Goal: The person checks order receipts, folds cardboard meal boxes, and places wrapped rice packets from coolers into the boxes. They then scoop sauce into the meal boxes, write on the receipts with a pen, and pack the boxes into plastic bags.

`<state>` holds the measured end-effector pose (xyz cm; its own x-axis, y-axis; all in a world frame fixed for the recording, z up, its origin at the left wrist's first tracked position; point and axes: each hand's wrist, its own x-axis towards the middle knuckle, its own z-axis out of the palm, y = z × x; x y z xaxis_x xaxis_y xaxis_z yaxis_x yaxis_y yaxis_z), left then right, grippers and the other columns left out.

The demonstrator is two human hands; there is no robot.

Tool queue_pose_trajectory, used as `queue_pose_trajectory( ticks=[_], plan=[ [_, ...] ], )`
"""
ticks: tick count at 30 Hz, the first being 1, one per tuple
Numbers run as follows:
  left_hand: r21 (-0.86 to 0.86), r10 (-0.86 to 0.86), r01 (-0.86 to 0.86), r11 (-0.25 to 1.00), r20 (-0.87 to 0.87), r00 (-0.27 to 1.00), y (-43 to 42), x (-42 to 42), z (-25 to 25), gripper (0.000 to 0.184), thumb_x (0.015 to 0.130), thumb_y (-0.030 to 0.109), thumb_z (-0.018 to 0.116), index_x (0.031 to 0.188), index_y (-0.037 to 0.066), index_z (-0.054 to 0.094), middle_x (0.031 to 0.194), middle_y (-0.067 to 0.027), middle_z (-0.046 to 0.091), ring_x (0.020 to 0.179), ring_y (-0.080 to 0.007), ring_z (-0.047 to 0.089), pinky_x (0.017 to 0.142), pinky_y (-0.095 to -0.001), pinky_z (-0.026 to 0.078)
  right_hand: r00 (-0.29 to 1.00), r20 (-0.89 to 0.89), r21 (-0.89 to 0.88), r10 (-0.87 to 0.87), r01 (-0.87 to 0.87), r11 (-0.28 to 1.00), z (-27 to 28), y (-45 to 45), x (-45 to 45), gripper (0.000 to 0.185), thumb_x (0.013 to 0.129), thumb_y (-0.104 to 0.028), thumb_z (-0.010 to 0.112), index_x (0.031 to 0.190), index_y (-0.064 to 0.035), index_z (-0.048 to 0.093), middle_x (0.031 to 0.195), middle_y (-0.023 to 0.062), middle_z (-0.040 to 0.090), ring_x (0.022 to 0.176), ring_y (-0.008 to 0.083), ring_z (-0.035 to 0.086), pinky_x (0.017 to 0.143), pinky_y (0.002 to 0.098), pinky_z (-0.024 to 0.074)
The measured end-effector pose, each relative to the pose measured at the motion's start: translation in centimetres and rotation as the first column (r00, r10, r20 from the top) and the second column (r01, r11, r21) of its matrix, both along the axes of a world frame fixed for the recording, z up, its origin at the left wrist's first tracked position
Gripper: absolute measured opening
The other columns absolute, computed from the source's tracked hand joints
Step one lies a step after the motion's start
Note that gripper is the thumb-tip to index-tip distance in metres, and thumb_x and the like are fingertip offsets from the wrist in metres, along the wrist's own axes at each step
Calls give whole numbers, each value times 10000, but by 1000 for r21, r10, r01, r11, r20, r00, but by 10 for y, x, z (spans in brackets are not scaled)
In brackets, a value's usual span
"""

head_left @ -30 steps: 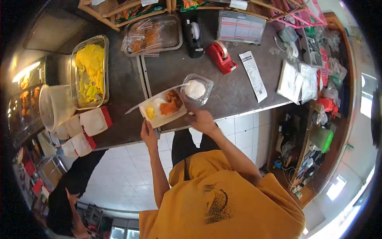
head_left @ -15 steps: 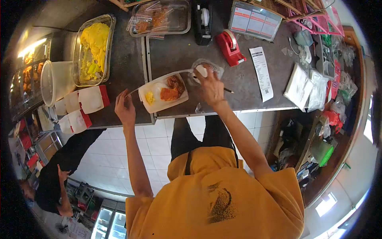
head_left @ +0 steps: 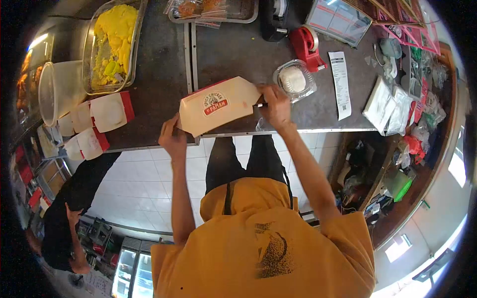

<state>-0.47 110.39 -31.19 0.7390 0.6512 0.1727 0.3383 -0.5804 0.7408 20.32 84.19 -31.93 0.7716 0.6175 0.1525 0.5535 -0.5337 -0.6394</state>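
Note:
A cream paper food box (head_left: 218,104) with a red printed label lies at the table's front edge, its lid down over the food. My left hand (head_left: 173,136) grips its near left corner. At the box's right end, my right hand (head_left: 276,106) pinches the edge, and a dark pen-like stick pokes out between its fingers. Just beyond that hand stands a clear plastic container (head_left: 306,89) holding a white round mound (head_left: 292,79).
Behind are a red tape dispenser (head_left: 304,47), a black one (head_left: 274,20) and a receipt (head_left: 340,84). Plastic bags (head_left: 381,107) lie right. On the left stand a tray of yellow food (head_left: 113,42), a clear tub (head_left: 62,92) and open boxes (head_left: 108,111). Another person (head_left: 67,213) stands lower left.
The box's lid has come down over the chicken and yellow food. The clear container has moved right, and my right hand has left it for the box. My left hand has returned to the box.

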Motion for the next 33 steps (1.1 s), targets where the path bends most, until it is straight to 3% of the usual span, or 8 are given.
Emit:
queue_pose_trajectory(
  ticks=[6,12,19,21,26,27,30,33],
  plan=[
    [-580,412,-286,763,96,906,-34,17,-15,264,899,54,689,1140,-48,655,1067,-138,701,966,-175,665,867,-301,524,882,-388,59,-267,313,948,16,27,-37,472,688,100,597,1136,-43,618,1115,170,691,906,304,713,722,363,582],
    [-417,359,-346,840,-51,932,-44,5,-44,300,838,52,703,1117,-50,657,1031,-108,699,921,-167,645,850,-312,518,914,-308,32,-266,289,957,-4,21,-48,392,674,-11,698,1063,-54,664,964,164,704,848,360,695,731,407,558],
    [-810,170,-73,582,34,985,-22,-13,-15,478,911,225,657,1307,-31,581,1192,-145,645,1076,-219,606,903,-358,501,874,-469,75,-127,183,980,6,9,-23,259,767,-207,682,965,-41,709,903,182,670,843,386,662,728,467,530],
    [-811,145,-237,535,-188,971,-14,9,6,469,961,285,607,1307,-31,583,1247,-145,617,1073,-225,609,885,-363,508,838,-521,-77,-161,142,987,26,13,-16,270,804,-267,665,949,-45,716,884,185,656,841,387,660,724,473,527],
    [-313,56,-176,933,-358,932,-21,5,-34,484,1027,335,543,1293,-68,579,1242,-145,584,1026,-238,616,845,-351,512,844,-457,-148,-282,240,959,27,20,-36,247,845,-273,675,993,-84,732,921,169,637,866,368,659,746,455,528],
    [-404,67,-219,888,-359,931,-25,5,-36,483,1033,297,536,1358,-60,524,1262,-169,561,1086,-256,599,868,-344,514,813,-493,-222,-308,225,949,26,24,-38,248,820,-242,699,1023,-104,732,981,152,633,907,351,653,759,457,532],
    [24,8,-3,1000,-221,975,-33,23,-18,493,1040,260,515,1436,-27,450,1353,-185,504,1184,-304,551,936,-365,485,913,-265,-170,-309,271,947,10,35,-49,279,813,-193,683,1080,-123,725,1012,144,628,964,338,642,769,451,544],
    [337,-189,286,897,-292,937,-42,41,-4,516,1047,203,417,1507,-14,324,1523,-242,320,1399,-381,341,1119,-466,317,915,-286,-230,-284,223,947,25,30,-35,409,799,-132,644,1205,-95,671,1060,141,633,1026,321,632,778,422,557]
  ],
)
